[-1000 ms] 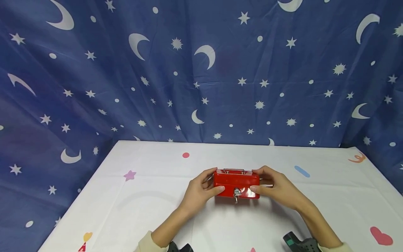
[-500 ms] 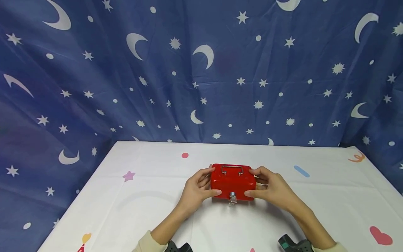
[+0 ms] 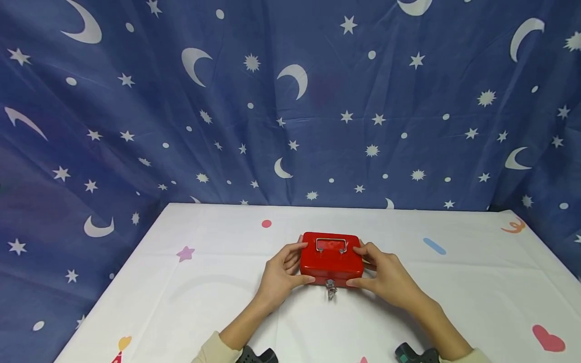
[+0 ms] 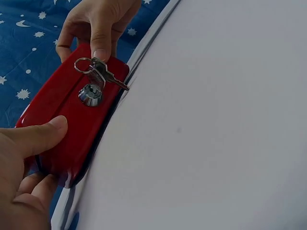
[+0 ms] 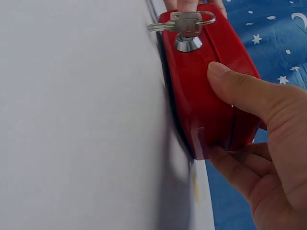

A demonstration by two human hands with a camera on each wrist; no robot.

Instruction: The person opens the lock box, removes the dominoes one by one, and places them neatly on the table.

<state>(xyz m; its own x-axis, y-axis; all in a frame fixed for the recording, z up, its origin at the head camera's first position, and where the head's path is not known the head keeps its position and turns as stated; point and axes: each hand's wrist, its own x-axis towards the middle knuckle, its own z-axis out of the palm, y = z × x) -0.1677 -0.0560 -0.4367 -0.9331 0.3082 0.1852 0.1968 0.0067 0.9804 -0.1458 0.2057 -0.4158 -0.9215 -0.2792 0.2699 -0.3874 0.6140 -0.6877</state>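
A small red cash box (image 3: 329, 264) with a thin metal handle (image 3: 331, 240) folded on its lid is held between my two hands near the middle of the table. My left hand (image 3: 280, 275) grips its left end, thumb across the front and fingers round the side. At the opposite end, my right hand (image 3: 388, 275) grips it the same way. The lid is closed. A silver lock (image 4: 90, 95) sits in the front face, and a key (image 5: 184, 24) on a ring hangs from it. In the wrist views the box's lower edge is close over the tabletop.
The table (image 3: 218, 312) wears a white cloth printed with coloured shapes, such as a red heart (image 3: 548, 339) and a purple star (image 3: 185, 253). Behind and to the sides hangs a blue curtain (image 3: 254, 131) with white moons and stars.
The box has tipped so that its lid with the handle faces me more, where before its front face showed. Both hands have shifted slightly left with it, keeping their grip.
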